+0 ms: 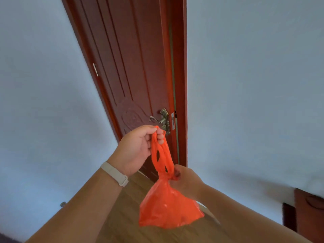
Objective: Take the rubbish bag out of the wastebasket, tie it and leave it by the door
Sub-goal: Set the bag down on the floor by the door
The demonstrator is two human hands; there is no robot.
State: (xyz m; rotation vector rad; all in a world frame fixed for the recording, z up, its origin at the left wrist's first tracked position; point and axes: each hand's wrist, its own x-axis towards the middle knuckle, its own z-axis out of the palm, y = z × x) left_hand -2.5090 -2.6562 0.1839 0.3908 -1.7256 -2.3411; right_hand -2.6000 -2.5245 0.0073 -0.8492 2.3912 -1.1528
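Orange and thin, the plastic bag [168, 207] hangs in the air in front of the door [133, 67], held by both hands above the wooden floor [126, 216]. The left hand [136, 148] is raised, palm turned inward, fingers curled shut around the tops of the two stretched handle loops [160, 151]. A pale band [114, 173] sits on that wrist. The right hand [185, 179] is lower, just behind the bag, its fingertips pinched closed on the knot [165, 177] where the handles meet the gathered neck. Both forearms reach up from the bottom of the view.

Below the knot the bag widens into a crinkled, slightly see-through pouch with a flat bottom edge; what is inside cannot be made out. The door is dark red-brown wood with grooved panels and a carved swirl, and carries a dull metal lever handle [162, 120] just beyond the left hand's knuckles. Pale walls [254, 85] flank the frame.
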